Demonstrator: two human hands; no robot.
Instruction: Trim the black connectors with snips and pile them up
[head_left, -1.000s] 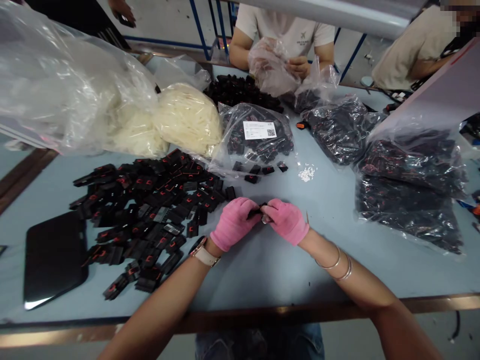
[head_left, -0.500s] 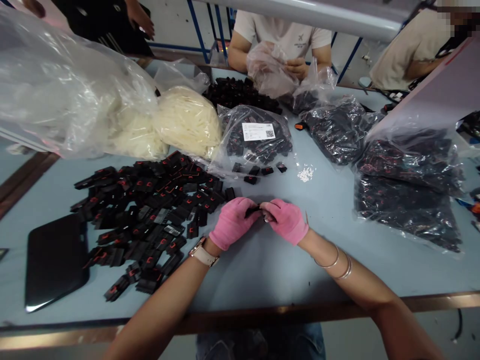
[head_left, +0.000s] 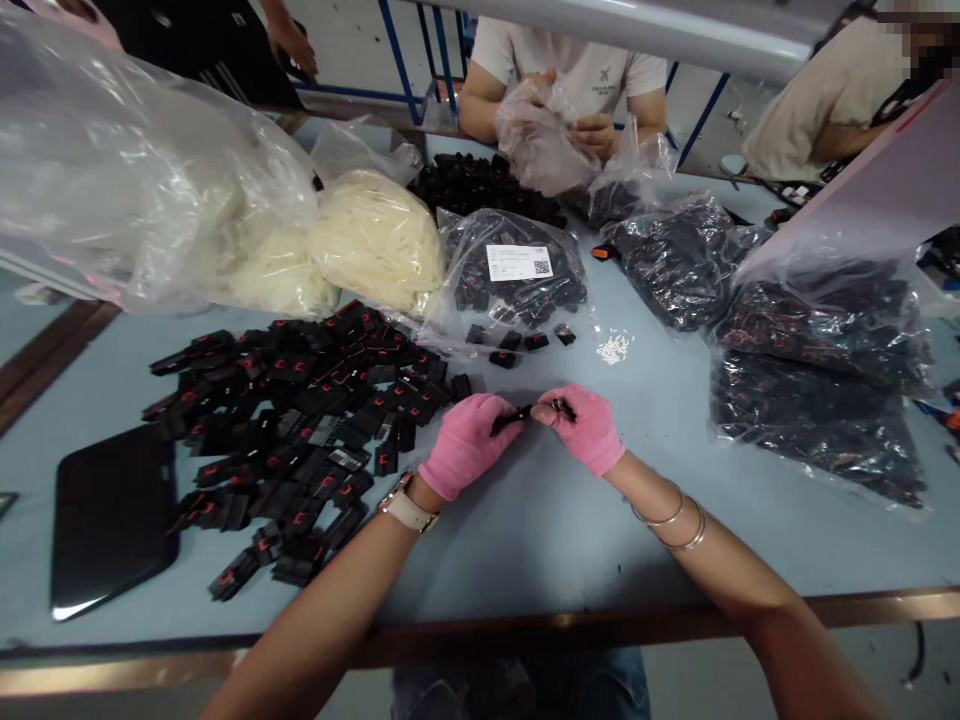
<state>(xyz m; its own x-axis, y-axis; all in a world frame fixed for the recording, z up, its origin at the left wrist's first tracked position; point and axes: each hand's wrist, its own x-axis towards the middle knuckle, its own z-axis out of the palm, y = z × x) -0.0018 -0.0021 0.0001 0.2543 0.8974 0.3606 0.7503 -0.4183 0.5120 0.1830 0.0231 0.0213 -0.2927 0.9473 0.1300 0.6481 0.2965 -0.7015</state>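
Observation:
My left hand (head_left: pixel 466 445), in a pink glove, is closed on a small black plastic connector (head_left: pixel 517 415), whose end sticks out past the fingertips. Facing it, my right hand (head_left: pixel 589 430), also gloved in pink, has thumb and forefinger pinched at the connector's tip. A small dark, shiny object (head_left: pixel 562 407) shows in the curl of its fingers, but I cannot make out its kind. Left of my hands spreads a heap of black connectors (head_left: pixel 300 420) with red clips. Beyond my right hand lies a little pile of tiny white pieces (head_left: pixel 615 347).
A black tray-like panel (head_left: pixel 112 520) lies at the left. Bags of cream-coloured parts (head_left: pixel 379 240) and a labelled bag of connectors (head_left: pixel 517 270) stand behind. More filled bags (head_left: pixel 817 400) lie right. Across the table a person (head_left: pixel 562 100) handles a clear bag.
My right hand has shifted slightly right and turned, showing the dark object in its fingers. More of the connector's end is visible. My left hand has stayed almost still.

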